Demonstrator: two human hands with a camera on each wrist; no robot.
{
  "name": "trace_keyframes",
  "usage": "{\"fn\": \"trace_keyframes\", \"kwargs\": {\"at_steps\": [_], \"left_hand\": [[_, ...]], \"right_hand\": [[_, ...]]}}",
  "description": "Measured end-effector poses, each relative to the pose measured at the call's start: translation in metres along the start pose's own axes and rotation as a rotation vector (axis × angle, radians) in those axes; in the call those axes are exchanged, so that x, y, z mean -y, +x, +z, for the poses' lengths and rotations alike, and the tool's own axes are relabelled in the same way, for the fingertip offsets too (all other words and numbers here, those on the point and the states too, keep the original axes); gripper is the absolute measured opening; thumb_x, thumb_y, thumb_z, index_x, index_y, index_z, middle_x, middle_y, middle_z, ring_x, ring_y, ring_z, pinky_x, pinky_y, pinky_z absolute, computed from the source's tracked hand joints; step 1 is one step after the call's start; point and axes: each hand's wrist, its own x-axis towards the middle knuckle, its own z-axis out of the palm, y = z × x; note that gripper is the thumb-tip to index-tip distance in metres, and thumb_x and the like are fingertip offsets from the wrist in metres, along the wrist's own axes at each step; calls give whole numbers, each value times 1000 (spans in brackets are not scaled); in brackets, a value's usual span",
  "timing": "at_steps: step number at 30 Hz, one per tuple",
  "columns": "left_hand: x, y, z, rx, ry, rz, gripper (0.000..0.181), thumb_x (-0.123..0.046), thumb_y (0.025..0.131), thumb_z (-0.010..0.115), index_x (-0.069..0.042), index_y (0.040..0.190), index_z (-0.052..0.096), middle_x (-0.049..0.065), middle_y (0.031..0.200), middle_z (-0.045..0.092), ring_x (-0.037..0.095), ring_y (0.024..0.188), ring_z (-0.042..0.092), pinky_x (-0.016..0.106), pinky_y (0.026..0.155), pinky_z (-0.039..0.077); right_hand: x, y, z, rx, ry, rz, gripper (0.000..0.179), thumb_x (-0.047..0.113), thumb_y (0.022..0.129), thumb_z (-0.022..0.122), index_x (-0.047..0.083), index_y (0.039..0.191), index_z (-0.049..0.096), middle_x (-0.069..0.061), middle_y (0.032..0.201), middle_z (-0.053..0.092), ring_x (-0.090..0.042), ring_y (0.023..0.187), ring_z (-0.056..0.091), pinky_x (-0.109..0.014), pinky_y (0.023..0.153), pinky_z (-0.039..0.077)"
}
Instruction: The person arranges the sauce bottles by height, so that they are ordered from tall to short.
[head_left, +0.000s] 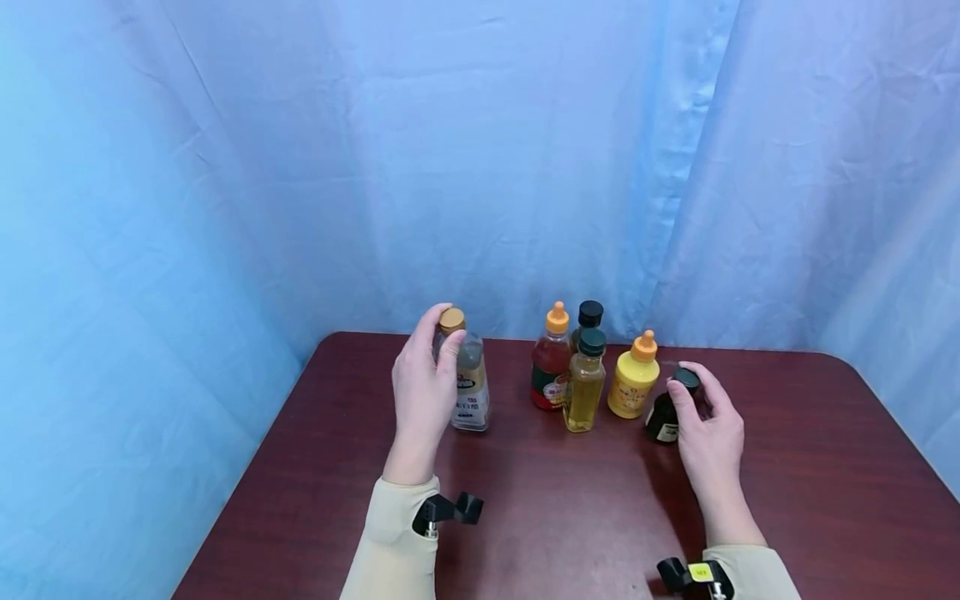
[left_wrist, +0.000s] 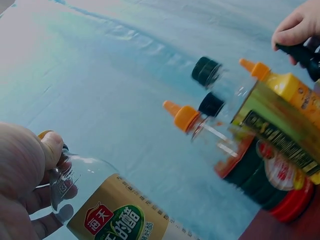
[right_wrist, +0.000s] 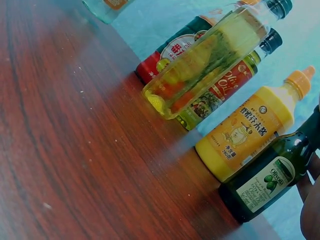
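Observation:
At the left of the table my left hand [head_left: 422,383] holds a clear vinegar bottle [head_left: 471,396] by its gold cap, thumb on the near side. The bottle's gold label [left_wrist: 120,212] shows in the left wrist view. On the right, the thumb and fingers of my right hand [head_left: 712,433] pinch the dark cap of a small dark green olive oil bottle [right_wrist: 262,185]. That bottle stands upright, close beside a yellow squeeze bottle of mustard sauce [head_left: 632,383] with an orange nozzle cap.
Between the hands stand a red sauce bottle [head_left: 550,371] with an orange nozzle, a green-capped bottle of yellow oil [head_left: 584,392] and, partly hidden behind it, a black-capped olive oil bottle [right_wrist: 227,87]. A blue curtain [head_left: 480,167] hangs behind the dark red table [head_left: 555,517].

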Motion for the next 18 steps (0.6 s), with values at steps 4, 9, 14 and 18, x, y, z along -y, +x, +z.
{"fn": "trace_keyframes", "kwargs": {"at_steps": [4, 9, 14, 18], "left_hand": [[5, 4, -8, -20, 11, -21, 43, -26, 108, 72, -11, 148, 66, 11, 128, 75, 31, 106, 71, 53, 87, 56], [11, 7, -16, -49, 4, -38, 42, -20, 109, 72, -9, 149, 65, 12, 131, 74, 32, 111, 70, 54, 89, 56], [23, 8, -25, -55, 25, -53, 43, -19, 109, 72, -9, 150, 64, 13, 131, 73, 33, 106, 68, 53, 86, 54], [35, 13, -35, -42, 30, -64, 43, -25, 110, 69, -11, 151, 63, 12, 130, 74, 32, 100, 67, 49, 81, 51]], "right_hand": [[2, -1, -2, -16, -9, 4, 39, 30, 106, 79, 24, 145, 74, 8, 129, 72, 0, 110, 66, -10, 87, 49], [0, -2, -4, -17, -21, 15, 40, 31, 106, 78, 26, 145, 74, 8, 128, 72, -1, 108, 66, -10, 86, 49], [-2, -3, -1, -9, -33, 17, 40, 31, 106, 79, 27, 145, 74, 9, 128, 72, 0, 107, 67, -10, 84, 50], [-1, -2, 1, -10, -27, -9, 39, 29, 106, 79, 25, 144, 74, 9, 127, 73, 0, 108, 67, -10, 86, 50]]}}
